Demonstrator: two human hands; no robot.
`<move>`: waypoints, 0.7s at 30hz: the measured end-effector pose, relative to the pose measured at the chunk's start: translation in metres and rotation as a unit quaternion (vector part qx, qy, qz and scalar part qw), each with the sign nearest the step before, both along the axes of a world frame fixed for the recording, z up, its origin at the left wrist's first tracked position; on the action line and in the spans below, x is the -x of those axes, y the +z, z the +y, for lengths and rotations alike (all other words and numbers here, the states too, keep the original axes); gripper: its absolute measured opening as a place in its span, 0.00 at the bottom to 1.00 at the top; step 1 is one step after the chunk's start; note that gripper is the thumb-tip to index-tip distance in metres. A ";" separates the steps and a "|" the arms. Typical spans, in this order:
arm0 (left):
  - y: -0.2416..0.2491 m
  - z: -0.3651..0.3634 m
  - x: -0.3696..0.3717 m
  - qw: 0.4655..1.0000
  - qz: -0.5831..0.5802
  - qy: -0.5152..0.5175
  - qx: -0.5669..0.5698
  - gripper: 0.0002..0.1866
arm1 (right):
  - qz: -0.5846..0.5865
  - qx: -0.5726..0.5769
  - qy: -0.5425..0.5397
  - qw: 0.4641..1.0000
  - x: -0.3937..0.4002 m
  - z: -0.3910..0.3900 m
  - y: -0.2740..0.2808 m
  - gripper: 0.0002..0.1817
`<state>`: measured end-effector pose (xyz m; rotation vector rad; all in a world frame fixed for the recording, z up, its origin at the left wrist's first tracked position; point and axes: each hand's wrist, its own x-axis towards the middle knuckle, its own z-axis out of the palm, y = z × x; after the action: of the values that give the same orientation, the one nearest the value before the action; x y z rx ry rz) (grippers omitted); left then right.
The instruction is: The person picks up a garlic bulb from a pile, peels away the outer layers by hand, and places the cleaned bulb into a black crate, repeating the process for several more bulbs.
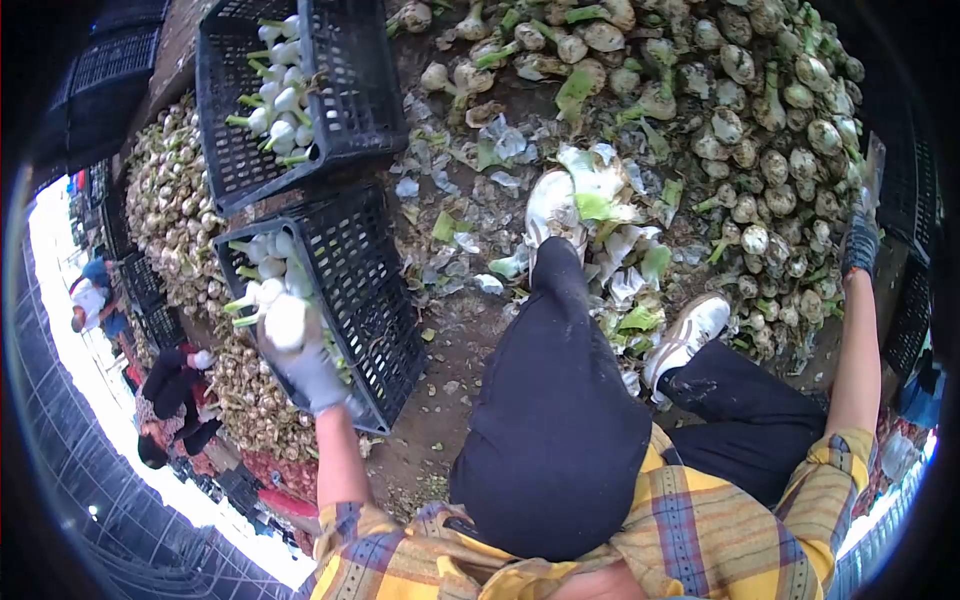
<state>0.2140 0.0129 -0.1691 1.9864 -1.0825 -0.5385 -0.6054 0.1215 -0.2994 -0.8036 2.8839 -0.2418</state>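
My left hand (312, 378), in a pale grey glove, is closed on a clean white garlic bulb (287, 322). It is over the near black crate (365, 290), where other trimmed bulbs with short green stems (268, 262) lie. On the far right, my right hand (861, 245) wears a darker glove and is closed around what looks like a knife (874, 170), its flat blade pointing up. That hand is beside a large heap of unpeeled garlic bulbs (775, 180). The grip itself is partly hidden.
A second black crate (350, 80) with white bulbs stands beyond the first. Peeled skins and green scraps (625, 265) litter the ground around my shoes (690, 335). More garlic (170, 180) is piled at left, where people (175, 395) sit. Black crates (910, 170) stand at right.
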 end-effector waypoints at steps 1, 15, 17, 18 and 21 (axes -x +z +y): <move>0.004 0.014 -0.022 0.999 -0.020 0.035 -0.014 0.33 | 0.040 -0.007 0.012 0.999 0.006 0.006 -0.003 0.37; -0.039 -0.036 0.057 0.944 -0.120 -0.305 0.037 0.29 | 0.100 -0.079 0.056 0.990 -0.121 -0.063 0.092 0.33; -0.062 -0.047 0.098 0.955 0.013 -0.297 -0.014 0.28 | 0.303 0.076 0.260 0.914 -0.127 -0.080 0.069 0.25; -0.065 -0.056 0.129 0.941 0.077 -0.331 0.007 0.27 | 0.282 0.129 0.300 0.902 -0.151 -0.098 0.075 0.23; -0.065 -0.073 0.201 0.914 0.188 -0.358 -0.028 0.26 | -0.069 0.075 0.275 0.956 -0.225 -0.154 0.079 0.22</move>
<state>0.0129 -0.0603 -0.2345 1.3884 -1.5333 -1.2866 -0.3802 -0.0321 -0.2205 -1.5017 2.4101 -0.4283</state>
